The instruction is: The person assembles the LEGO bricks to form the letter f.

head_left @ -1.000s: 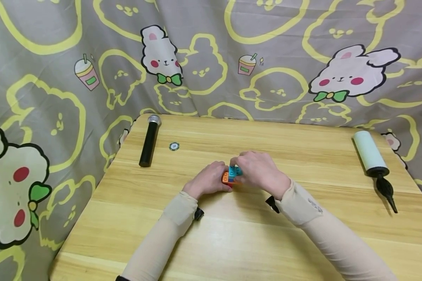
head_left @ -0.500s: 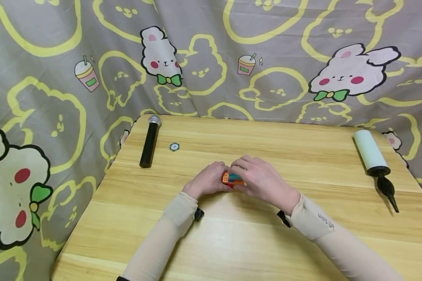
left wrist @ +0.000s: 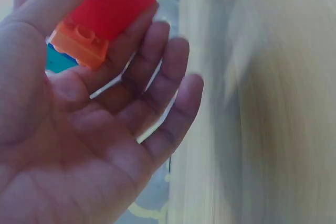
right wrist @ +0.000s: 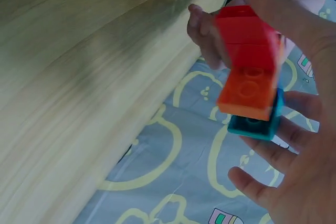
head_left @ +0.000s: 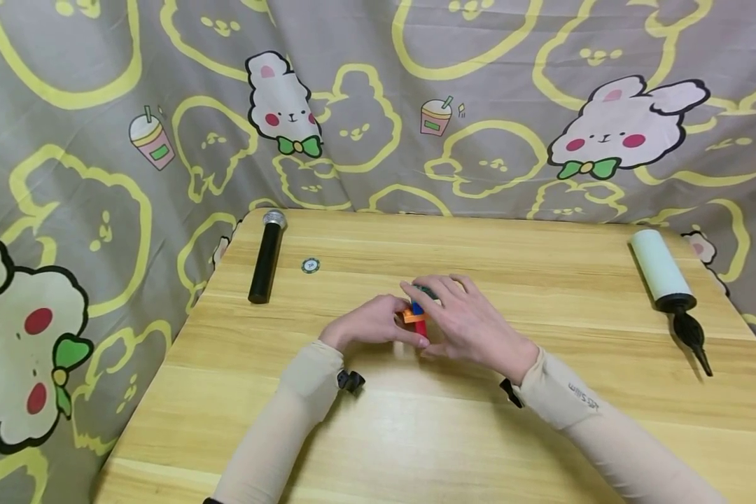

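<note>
Between my two hands is a joined stack of toy building blocks, raised above the table. It has a red block (right wrist: 247, 35), an orange block (right wrist: 247, 93) with round studs, a teal block (right wrist: 254, 128) and a blue block (head_left: 417, 308). My left hand (head_left: 372, 323) grips the stack with thumb and index finger near the red and orange blocks; its other fingers spread loosely. My right hand (head_left: 472, 318) spans the stack, thumb by the red block and fingers by the teal one. In the head view, the right fingers hide much of the stack.
On the wooden table (head_left: 378, 434) lie a black microphone (head_left: 267, 259) at left and a round poker chip (head_left: 311, 265) beside it. A pale hand pump (head_left: 661, 273) with a black nozzle lies at right. A patterned curtain (head_left: 365, 140) hangs behind the table.
The stack has been turned: its studs faced up before, and now the red block shows upright beside the orange one. My right hand shifted slightly rightward, then spread its fingers wider around the stack.
</note>
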